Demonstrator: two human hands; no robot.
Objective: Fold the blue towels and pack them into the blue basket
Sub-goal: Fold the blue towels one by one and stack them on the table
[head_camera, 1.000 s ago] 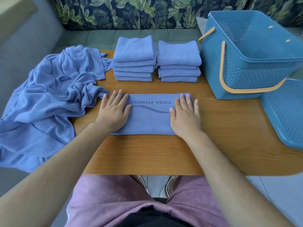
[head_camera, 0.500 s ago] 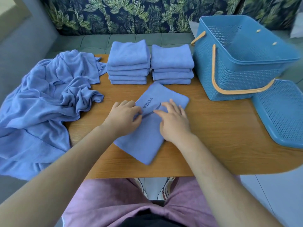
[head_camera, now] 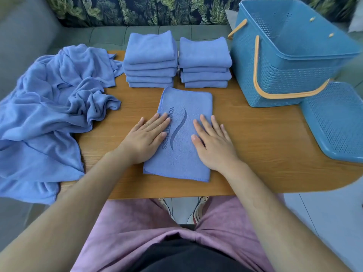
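Observation:
A partly folded blue towel [head_camera: 185,107] with dark lettering lies lengthwise away from me on the wooden table [head_camera: 255,146]. My left hand [head_camera: 145,138] rests flat on its left side, fingers straight. My right hand [head_camera: 214,142] presses flat on its right side. Behind it stand two stacks of folded blue towels, the left stack [head_camera: 150,59] and the right stack [head_camera: 205,63]. A pile of unfolded blue towels [head_camera: 49,114] spreads over the table's left end. The blue basket [head_camera: 290,61] with orange handles stands at the back right, nothing visible inside.
A blue perforated lid [head_camera: 335,120] lies flat at the table's right edge, in front of the basket. A grey sofa [head_camera: 110,36] with a leaf-print back runs behind the table. My lap in pink cloth sits below the near edge.
The towel turned from lying crosswise to lying lengthwise away from me. Both hands turned it and now lie flat on it again.

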